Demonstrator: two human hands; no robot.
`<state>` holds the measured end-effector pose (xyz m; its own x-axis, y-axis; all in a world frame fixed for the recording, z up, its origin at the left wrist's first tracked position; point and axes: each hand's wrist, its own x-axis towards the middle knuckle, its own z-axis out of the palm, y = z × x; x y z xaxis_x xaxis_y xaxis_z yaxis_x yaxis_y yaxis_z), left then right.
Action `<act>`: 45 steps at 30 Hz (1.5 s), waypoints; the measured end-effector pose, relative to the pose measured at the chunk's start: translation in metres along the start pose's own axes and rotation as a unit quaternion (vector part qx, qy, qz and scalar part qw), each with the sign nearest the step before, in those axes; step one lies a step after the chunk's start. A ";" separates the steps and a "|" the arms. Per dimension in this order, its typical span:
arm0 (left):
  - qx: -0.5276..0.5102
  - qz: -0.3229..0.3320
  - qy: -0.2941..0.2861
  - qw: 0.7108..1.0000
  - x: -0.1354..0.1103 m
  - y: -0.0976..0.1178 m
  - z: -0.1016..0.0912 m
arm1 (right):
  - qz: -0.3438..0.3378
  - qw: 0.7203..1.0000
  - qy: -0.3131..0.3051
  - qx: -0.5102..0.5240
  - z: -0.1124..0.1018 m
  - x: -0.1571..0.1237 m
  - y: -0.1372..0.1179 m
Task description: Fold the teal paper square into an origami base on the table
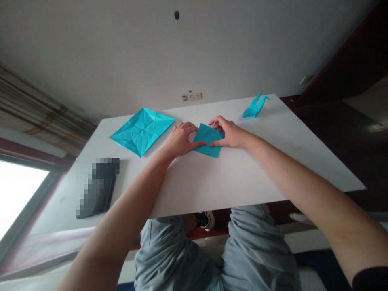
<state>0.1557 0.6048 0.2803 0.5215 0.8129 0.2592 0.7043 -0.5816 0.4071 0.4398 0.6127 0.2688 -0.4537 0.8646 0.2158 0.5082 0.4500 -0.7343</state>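
A white table (212, 178) stands against a plain wall (121, 48), with a bright window (15, 194) beside.

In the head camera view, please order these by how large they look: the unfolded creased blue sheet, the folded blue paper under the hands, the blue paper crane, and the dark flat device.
1. Unfolded creased blue sheet
2. Dark flat device, though it lies nearer the camera, so this rank is unsure
3. Folded blue paper, partly covered by both hands
4. Blue paper crane, farthest away
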 end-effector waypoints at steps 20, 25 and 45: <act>-0.034 0.015 0.000 0.999 0.000 0.003 -0.002 | -0.051 0.998 -0.032 -0.031 -0.003 0.003 -0.004; -0.028 0.011 -0.003 1.000 0.001 0.003 -0.002 | -0.042 0.999 -0.025 0.018 -0.002 0.000 -0.004; -0.042 0.037 0.010 0.998 0.000 -0.001 0.002 | -0.075 0.997 -0.006 0.013 0.002 0.005 0.011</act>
<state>0.1559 0.6055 0.2786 0.5608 0.7684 0.3084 0.6204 -0.6366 0.4581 0.4418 0.6213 0.2605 -0.5326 0.7851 0.3162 0.4144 0.5676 -0.7114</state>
